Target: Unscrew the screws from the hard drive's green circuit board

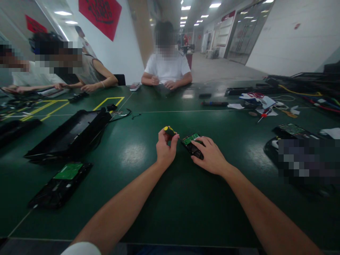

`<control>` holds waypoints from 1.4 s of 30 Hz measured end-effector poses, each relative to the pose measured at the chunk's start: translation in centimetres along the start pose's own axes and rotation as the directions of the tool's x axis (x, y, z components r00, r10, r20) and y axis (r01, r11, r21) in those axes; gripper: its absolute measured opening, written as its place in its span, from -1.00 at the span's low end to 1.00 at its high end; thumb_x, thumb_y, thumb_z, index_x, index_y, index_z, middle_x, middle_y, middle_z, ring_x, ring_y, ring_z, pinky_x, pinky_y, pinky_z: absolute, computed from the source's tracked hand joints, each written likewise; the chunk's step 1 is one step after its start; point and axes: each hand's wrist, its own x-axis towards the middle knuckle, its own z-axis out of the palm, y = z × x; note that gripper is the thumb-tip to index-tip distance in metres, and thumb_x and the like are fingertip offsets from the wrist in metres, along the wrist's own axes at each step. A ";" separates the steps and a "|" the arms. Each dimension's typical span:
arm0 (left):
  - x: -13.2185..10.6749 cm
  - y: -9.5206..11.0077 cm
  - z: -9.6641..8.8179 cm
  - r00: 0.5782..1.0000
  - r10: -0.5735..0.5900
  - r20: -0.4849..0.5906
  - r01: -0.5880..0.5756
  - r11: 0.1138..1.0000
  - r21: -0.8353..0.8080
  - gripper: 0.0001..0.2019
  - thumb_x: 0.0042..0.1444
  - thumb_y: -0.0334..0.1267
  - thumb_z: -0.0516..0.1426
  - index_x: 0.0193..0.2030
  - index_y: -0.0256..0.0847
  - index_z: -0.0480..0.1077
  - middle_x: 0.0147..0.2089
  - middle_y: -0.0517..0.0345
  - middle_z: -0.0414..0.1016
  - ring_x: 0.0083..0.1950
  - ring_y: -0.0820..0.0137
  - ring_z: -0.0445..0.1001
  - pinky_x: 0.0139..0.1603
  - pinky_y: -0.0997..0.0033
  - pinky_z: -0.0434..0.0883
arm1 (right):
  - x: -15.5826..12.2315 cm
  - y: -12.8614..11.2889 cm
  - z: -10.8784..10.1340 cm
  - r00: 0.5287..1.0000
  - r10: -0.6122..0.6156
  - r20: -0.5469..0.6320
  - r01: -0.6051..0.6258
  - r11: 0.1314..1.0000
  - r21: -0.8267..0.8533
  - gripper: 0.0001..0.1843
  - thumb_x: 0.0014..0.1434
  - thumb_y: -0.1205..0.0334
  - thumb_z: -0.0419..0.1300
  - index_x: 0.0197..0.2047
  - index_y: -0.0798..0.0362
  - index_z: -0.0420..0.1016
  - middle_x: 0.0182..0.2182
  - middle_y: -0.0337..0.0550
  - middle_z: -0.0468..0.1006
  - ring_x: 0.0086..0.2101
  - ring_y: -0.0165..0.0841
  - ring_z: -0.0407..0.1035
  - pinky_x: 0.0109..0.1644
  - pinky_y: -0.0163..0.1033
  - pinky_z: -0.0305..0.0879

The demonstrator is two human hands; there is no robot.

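Observation:
In the middle of the green table lies a hard drive (196,151), black with a green circuit board on its upper face. My right hand (211,156) rests over its right side, fingers bent onto the board and casing, thumb at the near edge. My left hand (167,147) is closed around a screwdriver (169,130) with a yellow and dark green handle. The screwdriver's thin shaft points right, toward the left edge of the drive; whether its tip touches a screw is too small to tell.
Another hard drive (60,186) lies front left, behind it an open black casing (71,132). A red-handled screwdriver (262,116), papers and cables (313,94) are at the right. A person in a white shirt (168,67) sits opposite; other people sit at the left.

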 end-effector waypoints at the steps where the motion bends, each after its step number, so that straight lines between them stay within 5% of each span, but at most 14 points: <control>1: 0.0 0.0 0.0 1.000 0.007 0.005 -0.007 1.000 0.009 -0.57 0.38 -0.08 0.22 0.28 -0.10 0.24 0.01 0.01 0.64 -0.04 0.29 0.69 0.03 0.19 0.62 | 0.0 0.0 0.0 1.000 0.000 0.002 0.000 1.000 -0.002 -0.29 0.34 -0.17 0.20 0.46 -0.08 0.33 0.38 0.05 0.30 0.40 0.14 0.08 0.41 0.30 0.22; 20: -0.2 0.1 -0.2 0.997 0.055 0.050 -0.062 0.988 0.142 -0.47 0.36 -0.11 0.24 0.40 -0.12 0.25 0.05 -0.03 0.62 -0.07 0.30 0.67 0.02 0.20 0.62 | 0.0 0.0 -0.3 1.000 0.004 0.012 -0.005 1.000 0.009 -0.28 0.33 -0.15 0.22 0.45 -0.05 0.33 0.38 0.07 0.31 0.39 0.15 0.09 0.41 0.31 0.22; 34: 0.6 -0.4 -0.3 0.979 0.194 0.065 -0.201 0.973 0.116 -0.22 0.35 -0.17 0.26 0.60 0.04 -0.01 0.11 0.01 0.62 0.01 0.29 0.68 0.08 0.20 0.64 | 0.0 0.1 -0.2 1.000 0.017 0.011 -0.018 0.999 0.028 -0.29 0.33 -0.16 0.22 0.46 -0.11 0.32 0.39 0.03 0.30 0.41 0.15 0.06 0.41 0.35 0.21; 42: 1.0 0.7 -0.4 0.964 0.222 0.143 -0.248 0.948 0.201 -0.30 0.36 -0.20 0.25 0.56 0.06 0.11 0.18 0.00 0.61 -0.02 0.30 0.67 0.05 0.24 0.65 | -0.1 0.1 -0.1 1.000 0.000 -0.005 0.000 1.000 0.020 -0.28 0.33 -0.15 0.22 0.47 -0.12 0.30 0.39 0.03 0.30 0.40 0.15 0.08 0.39 0.34 0.22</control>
